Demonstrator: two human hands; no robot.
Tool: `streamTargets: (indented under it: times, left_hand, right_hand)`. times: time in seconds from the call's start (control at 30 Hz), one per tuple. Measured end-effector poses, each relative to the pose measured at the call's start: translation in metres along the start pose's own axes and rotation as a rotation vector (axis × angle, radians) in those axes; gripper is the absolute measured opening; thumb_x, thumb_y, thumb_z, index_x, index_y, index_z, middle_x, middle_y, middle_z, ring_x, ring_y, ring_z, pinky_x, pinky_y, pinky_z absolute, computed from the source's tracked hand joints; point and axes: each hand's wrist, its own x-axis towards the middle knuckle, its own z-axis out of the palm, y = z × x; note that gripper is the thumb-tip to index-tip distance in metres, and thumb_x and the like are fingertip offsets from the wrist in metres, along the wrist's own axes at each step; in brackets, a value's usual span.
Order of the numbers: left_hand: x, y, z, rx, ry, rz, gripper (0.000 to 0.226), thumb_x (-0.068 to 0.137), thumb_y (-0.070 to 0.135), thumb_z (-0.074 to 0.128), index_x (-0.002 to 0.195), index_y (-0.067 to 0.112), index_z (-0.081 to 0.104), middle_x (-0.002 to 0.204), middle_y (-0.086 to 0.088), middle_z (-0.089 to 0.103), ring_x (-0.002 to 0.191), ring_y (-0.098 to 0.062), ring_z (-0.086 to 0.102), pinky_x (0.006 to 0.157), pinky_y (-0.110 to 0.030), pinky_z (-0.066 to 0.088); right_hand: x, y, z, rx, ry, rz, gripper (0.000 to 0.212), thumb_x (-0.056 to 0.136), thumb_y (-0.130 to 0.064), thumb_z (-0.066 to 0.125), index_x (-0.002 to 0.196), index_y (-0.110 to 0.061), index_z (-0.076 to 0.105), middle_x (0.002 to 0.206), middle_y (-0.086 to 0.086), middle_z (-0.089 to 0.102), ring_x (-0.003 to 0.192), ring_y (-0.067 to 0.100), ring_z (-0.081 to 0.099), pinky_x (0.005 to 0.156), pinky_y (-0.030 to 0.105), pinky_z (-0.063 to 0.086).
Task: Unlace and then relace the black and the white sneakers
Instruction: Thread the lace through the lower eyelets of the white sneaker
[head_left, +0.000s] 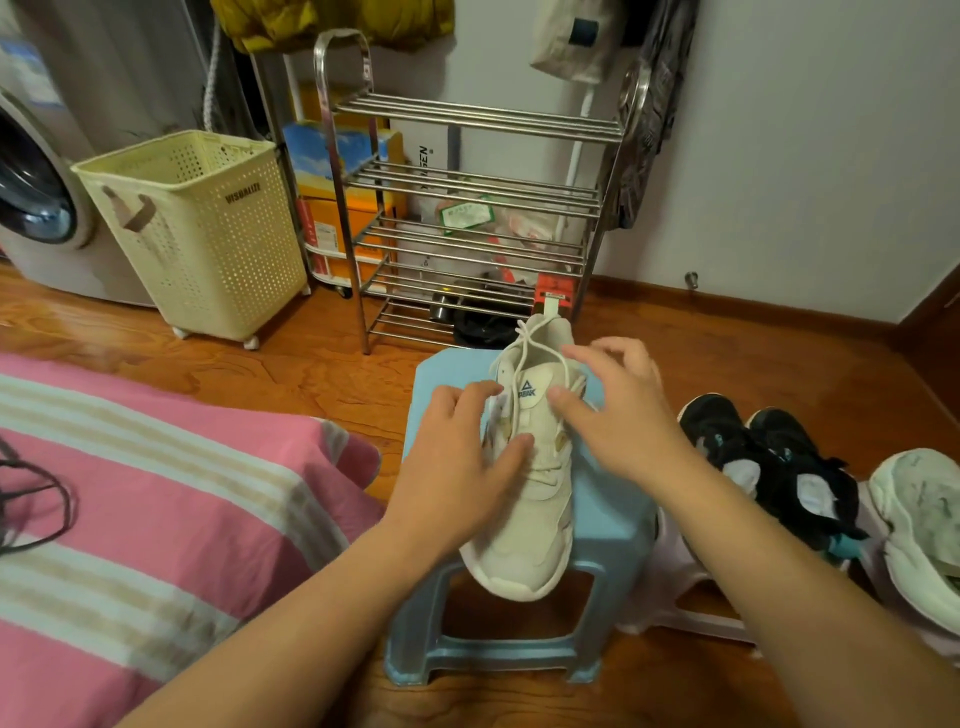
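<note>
Beyond the left hand (457, 467) lay open floor (311, 364); black sneakers (769, 457) crowded just beside the right hand (618, 415).

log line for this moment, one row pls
step: white sneaker lacing | place: on blue stool | left hand: resting on sneaker | right hand: open above tongue | black sneakers: on floor

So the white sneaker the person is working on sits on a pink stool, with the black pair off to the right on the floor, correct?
Nearly. The head view shows the stool under the white sneaker is light blue, not pink; the pink is on the striped bedding to the left. The black pair is indeed off to the right.
</note>
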Motion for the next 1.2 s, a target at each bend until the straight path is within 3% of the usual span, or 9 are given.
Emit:
streamTargets:
  times: [0.13, 0.3, 0.47, 0.6, 0.7, 0.8, 0.87, 1.07, 1.2]
  left_hand:
    - [0.024, 0.007, 0.012, 0.134, 0.0, 0.063, 0.043, 0.097, 0.043, 0.061, 0.138, 0.036, 0.052, 0.136, -0.003, 0.038, 0.126, -0.019, 0.036, 0.094, -0.025, 0.033]
    - [0.045, 0.017, 0.007, -0.087, 0.014, -0.07, 0.001, 0.099, 0.024, 0.062, 0.099, 0.023, 0.061, 0.122, 0.001, 0.051, 0.102, -0.005, 0.05, 0.082, -0.016, 0.04]
    - [0.034, 0.007, 0.004, -0.012, -0.095, -0.068, 0.044, 0.099, 0.03, 0.06, 0.139, 0.035, 0.046, 0.14, 0.005, 0.039, 0.116, -0.007, 0.044, 0.091, -0.021, 0.039]
    - [0.03, 0.007, 0.004, 0.129, 0.075, 0.156, 0.046, 0.096, 0.03, 0.06, 0.14, 0.03, 0.051, 0.137, 0.001, 0.042, 0.122, -0.011, 0.036, 0.097, -0.024, 0.032]
    - [0.031, 0.002, 0.006, 0.172, 0.059, 0.156, 0.043, 0.095, 0.028, 0.06, 0.138, 0.03, 0.055, 0.134, 0.001, 0.045, 0.121, -0.015, 0.038, 0.1, -0.031, 0.039]
    - [0.026, 0.001, 0.009, 0.16, 0.044, 0.116, 0.043, 0.095, 0.024, 0.061, 0.137, 0.032, 0.056, 0.132, 0.002, 0.046, 0.121, -0.014, 0.037, 0.103, -0.032, 0.039]
    - [0.021, 0.013, 0.007, 0.059, 0.088, 0.158, 0.035, 0.095, 0.021, 0.062, 0.129, 0.03, 0.064, 0.127, 0.007, 0.049, 0.119, -0.008, 0.041, 0.102, -0.023, 0.037]
    - [-0.004, 0.078, -0.005, -0.83, -0.35, -0.3, 0.036, 0.096, 0.053, 0.055, 0.101, 0.027, 0.08, 0.105, 0.005, 0.077, 0.101, -0.01, 0.069, 0.093, -0.033, 0.05]
    - [-0.008, 0.082, -0.018, -1.113, -0.246, -0.518, 0.027, 0.104, 0.023, 0.048, 0.098, 0.008, 0.07, 0.084, -0.007, 0.073, 0.082, -0.018, 0.069, 0.077, -0.034, 0.053]
  right_hand:
    - [0.012, -0.005, 0.008, -0.036, 0.055, 0.05, 0.027, 0.091, -0.042, 0.067, 0.113, -0.026, 0.068, 0.129, -0.005, 0.045, 0.128, 0.018, 0.036, 0.098, 0.029, 0.032]
    - [0.022, -0.007, 0.001, 0.286, 0.189, 0.082, 0.015, 0.095, -0.025, 0.067, 0.087, -0.015, 0.073, 0.097, -0.002, 0.067, 0.094, 0.017, 0.06, 0.084, 0.038, 0.049]
    - [0.021, -0.006, -0.008, 0.384, 0.198, 0.198, 0.017, 0.096, -0.018, 0.061, 0.086, -0.013, 0.074, 0.086, -0.003, 0.07, 0.087, 0.016, 0.063, 0.078, 0.035, 0.051]
    - [0.023, -0.014, -0.043, 1.319, 0.191, 0.262, 0.019, 0.092, -0.009, 0.057, 0.074, -0.008, 0.061, 0.068, 0.002, 0.055, 0.069, 0.017, 0.056, 0.083, 0.036, 0.053]
    - [0.019, 0.012, -0.078, 1.767, 0.24, 0.265, 0.016, 0.095, -0.025, 0.055, 0.082, -0.016, 0.058, 0.058, -0.007, 0.034, 0.047, 0.006, 0.03, 0.053, 0.02, 0.041]
    - [0.008, 0.05, -0.086, 1.452, 0.519, 0.574, 0.018, 0.104, -0.022, 0.049, 0.099, -0.009, 0.062, 0.057, -0.007, 0.035, 0.045, 0.006, 0.027, 0.043, 0.02, 0.029]
    - [-0.004, 0.056, -0.085, 0.925, 0.438, 0.631, 0.019, 0.104, -0.019, 0.049, 0.107, -0.01, 0.066, 0.061, -0.006, 0.041, 0.047, 0.008, 0.032, 0.044, 0.023, 0.029]
    - [-0.05, -0.014, -0.056, 0.305, -0.278, -0.088, 0.02, 0.103, -0.027, 0.054, 0.092, -0.023, 0.069, 0.066, -0.018, 0.061, 0.059, -0.001, 0.054, 0.057, 0.019, 0.043]
    - [-0.06, -0.021, -0.031, 0.073, -0.422, -0.201, 0.018, 0.102, -0.029, 0.053, 0.093, -0.027, 0.068, 0.082, -0.01, 0.065, 0.078, 0.003, 0.06, 0.076, 0.032, 0.051]
